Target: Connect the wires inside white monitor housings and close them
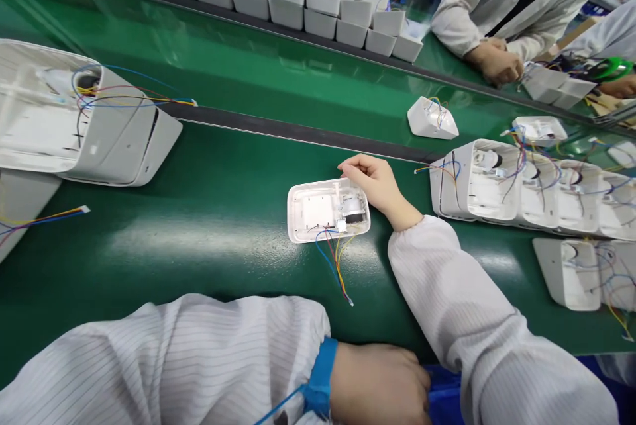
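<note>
A white plastic housing (311, 213) lies open side up on the green table, slightly tilted in view. A round silver-and-black motor (354, 208) sits in its right half. From its lower edge a bundle of coloured wires (338, 273) trails toward me, ending in a small plug. At the housing's upper right corner is my right hand (373, 181), fingers curled and thumb close to the index finger; anything between them is hidden. My left hand (380, 382), with a blue wrist strap (320, 375), is at the table's near edge, back upward. Its fingers bend down out of sight.
Large white housings (114, 134) with wires stand at the left. More wired housings (494, 180) line the right side. Beyond a dark rail (298, 134), stacked white parts (288, 11) form a row. A co-worker's hands (497, 61) rest at upper right. Something blue (447, 388) lies below the edge.
</note>
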The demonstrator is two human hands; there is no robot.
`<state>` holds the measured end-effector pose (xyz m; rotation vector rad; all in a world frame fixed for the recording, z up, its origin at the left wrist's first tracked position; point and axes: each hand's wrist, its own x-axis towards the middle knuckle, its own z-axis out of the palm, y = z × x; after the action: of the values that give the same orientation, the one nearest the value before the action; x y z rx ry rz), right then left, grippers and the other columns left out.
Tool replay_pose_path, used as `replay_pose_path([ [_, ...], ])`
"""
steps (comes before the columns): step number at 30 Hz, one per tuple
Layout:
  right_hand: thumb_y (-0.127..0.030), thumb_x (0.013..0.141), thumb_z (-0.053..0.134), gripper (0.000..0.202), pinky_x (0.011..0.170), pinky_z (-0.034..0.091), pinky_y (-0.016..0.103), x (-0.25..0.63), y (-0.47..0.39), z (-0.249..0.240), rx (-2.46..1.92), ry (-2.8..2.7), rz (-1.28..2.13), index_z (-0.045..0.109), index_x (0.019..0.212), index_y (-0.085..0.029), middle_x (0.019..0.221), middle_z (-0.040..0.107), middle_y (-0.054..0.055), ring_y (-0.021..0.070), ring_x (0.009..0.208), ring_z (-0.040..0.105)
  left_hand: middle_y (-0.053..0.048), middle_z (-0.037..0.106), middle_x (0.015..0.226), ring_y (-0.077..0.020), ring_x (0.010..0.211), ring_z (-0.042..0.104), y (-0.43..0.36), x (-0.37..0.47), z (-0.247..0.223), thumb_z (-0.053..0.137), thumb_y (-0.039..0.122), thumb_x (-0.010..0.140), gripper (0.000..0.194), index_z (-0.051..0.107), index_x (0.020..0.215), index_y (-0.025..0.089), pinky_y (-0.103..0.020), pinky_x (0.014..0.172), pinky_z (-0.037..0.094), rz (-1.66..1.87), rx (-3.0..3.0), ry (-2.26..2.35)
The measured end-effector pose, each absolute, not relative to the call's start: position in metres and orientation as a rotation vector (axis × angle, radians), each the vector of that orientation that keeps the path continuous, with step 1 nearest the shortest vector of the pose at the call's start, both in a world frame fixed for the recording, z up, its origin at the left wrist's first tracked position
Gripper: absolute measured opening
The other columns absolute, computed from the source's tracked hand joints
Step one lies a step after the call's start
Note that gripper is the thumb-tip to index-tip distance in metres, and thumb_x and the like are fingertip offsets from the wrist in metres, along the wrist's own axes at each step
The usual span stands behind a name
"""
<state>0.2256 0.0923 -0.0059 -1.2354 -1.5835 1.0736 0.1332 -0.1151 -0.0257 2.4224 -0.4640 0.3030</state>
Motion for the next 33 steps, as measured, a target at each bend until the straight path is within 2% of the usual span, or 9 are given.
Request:
replay_pose_path([
  [4, -0.038, 0.083, 0.062, 0.022, 0.062, 0.041, 0.028, 0.222, 0.096, -0.009, -1.287, -1.610, 0.970, 0.072, 0.077, -0.019, 0.070, 0.068, -0.001, 0.0146, 0.066, 0.059, 0.000, 0.066, 0.065, -0.0181, 0.074, 0.062, -0.112, 0.133, -0.025, 0.074, 0.024, 0.076, 0.025, 0.054, 0.061, 0.021, -0.034, 0.070, 0.051, 0.299, 2.390, -0.489],
  [8, -0.037, 0.085, 0.062, 0.022, 0.064, 0.041, 0.027, 0.221, 0.097, -0.010, -1.296, -1.617, 0.924, 0.071, 0.075, -0.019, 0.069, 0.066, -0.002, 0.0133, 0.066, 0.059, -0.001, 0.064, 0.065, -0.0182, 0.071, 0.059, -0.107, 0.137, -0.025, 0.071, 0.029, 0.076, 0.033, 0.044, 0.058, 0.022, -0.034, 0.065, 0.049, 0.234, 2.324, -0.513],
  [11, -0.038, 0.085, 0.063, 0.021, 0.068, 0.044, 0.027, 0.226, 0.095, -0.008, -1.205, -1.625, 1.028, 0.072, 0.080, -0.019, 0.076, 0.069, -0.001, 0.0138, 0.071, 0.061, -0.001, 0.062, 0.063, -0.0170, 0.067, 0.057, -0.105, 0.140, -0.023, 0.068, 0.027, 0.078, 0.037, 0.038, 0.057, 0.023, -0.033, 0.062, 0.047, 0.180, 2.300, -0.508],
  [14, -0.038, 0.084, 0.065, 0.022, 0.070, 0.048, 0.026, 0.232, 0.092, -0.004, -1.080, -1.682, 1.160, 0.072, 0.089, -0.018, 0.086, 0.072, 0.001, 0.0148, 0.077, 0.064, -0.002, 0.061, 0.062, -0.0171, 0.067, 0.057, -0.102, 0.143, -0.019, 0.063, 0.025, 0.082, 0.035, 0.037, 0.059, 0.023, -0.031, 0.065, 0.048, 0.142, 2.265, -0.473],
  [20, -0.035, 0.082, 0.067, 0.022, 0.072, 0.050, 0.027, 0.235, 0.087, 0.001, -1.096, -1.786, 1.166, 0.074, 0.095, -0.019, 0.092, 0.074, 0.002, 0.0148, 0.080, 0.065, -0.001, 0.063, 0.070, -0.0205, 0.073, 0.061, -0.094, 0.143, -0.020, 0.070, 0.024, 0.072, 0.032, 0.039, 0.066, 0.025, -0.033, 0.069, 0.050, 0.108, 2.206, -0.535],
  [25, -0.031, 0.081, 0.064, 0.018, 0.065, 0.048, 0.027, 0.229, 0.083, -0.001, -1.207, -1.793, 0.993, 0.075, 0.090, -0.020, 0.083, 0.073, 0.001, 0.0133, 0.069, 0.061, -0.003, 0.069, 0.075, -0.0218, 0.081, 0.064, -0.100, 0.140, -0.033, 0.059, 0.021, 0.082, 0.015, 0.050, 0.070, 0.024, -0.036, 0.071, 0.050, 0.259, 2.292, -0.568],
  [29, -0.029, 0.081, 0.059, 0.017, 0.061, 0.046, 0.027, 0.226, 0.083, -0.005, -1.304, -1.649, 0.746, 0.074, 0.083, -0.020, 0.078, 0.072, 0.001, 0.0137, 0.066, 0.060, -0.004, 0.071, 0.079, -0.0216, 0.083, 0.064, -0.098, 0.138, -0.031, 0.057, 0.022, 0.087, 0.011, 0.058, 0.076, 0.022, -0.036, 0.072, 0.050, 0.223, 2.238, -0.630],
  [33, -0.034, 0.084, 0.062, 0.019, 0.060, 0.046, 0.027, 0.226, 0.085, -0.004, -1.354, -1.588, 0.774, 0.074, 0.085, -0.019, 0.081, 0.073, 0.002, 0.0141, 0.067, 0.061, -0.003, 0.075, 0.090, -0.0201, 0.093, 0.067, -0.093, 0.139, -0.027, 0.056, 0.016, 0.085, 0.009, 0.060, 0.079, 0.022, -0.033, 0.079, 0.052, 0.193, 2.230, -0.664],
])
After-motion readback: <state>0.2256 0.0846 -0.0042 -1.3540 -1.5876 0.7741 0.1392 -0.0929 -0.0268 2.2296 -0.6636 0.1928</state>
